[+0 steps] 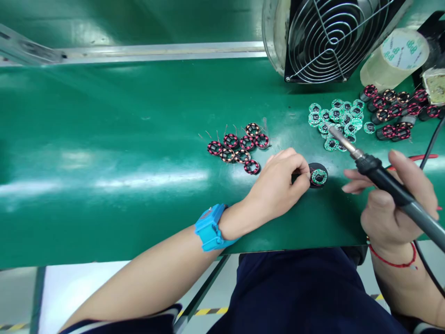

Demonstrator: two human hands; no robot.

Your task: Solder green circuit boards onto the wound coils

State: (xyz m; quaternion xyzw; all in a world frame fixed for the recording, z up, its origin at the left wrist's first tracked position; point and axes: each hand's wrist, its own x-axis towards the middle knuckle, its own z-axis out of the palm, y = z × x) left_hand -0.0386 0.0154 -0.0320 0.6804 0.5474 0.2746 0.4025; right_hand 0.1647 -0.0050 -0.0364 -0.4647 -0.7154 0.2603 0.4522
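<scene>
Head view | right hand [385, 220] gripping iron [385, 175] | left hand [278, 185] at board [319, 176], its hold unclear | board on black base [322, 166], just right of that hand | tin [434, 71] beyond right hand: yellowish fill [436, 88], unidentifiable

The left hand [278, 185] covers part of the black holder [316, 165]; whether its fingers [301, 184] grip or merely touch it cannot be told. The right hand [385, 218] is blurred. The iron [382, 176] overlaps some boards [335, 114] and runs off the right edge. The top edge cuts the fan [333, 41]. The label's [405, 48] small print is illegible.
</scene>
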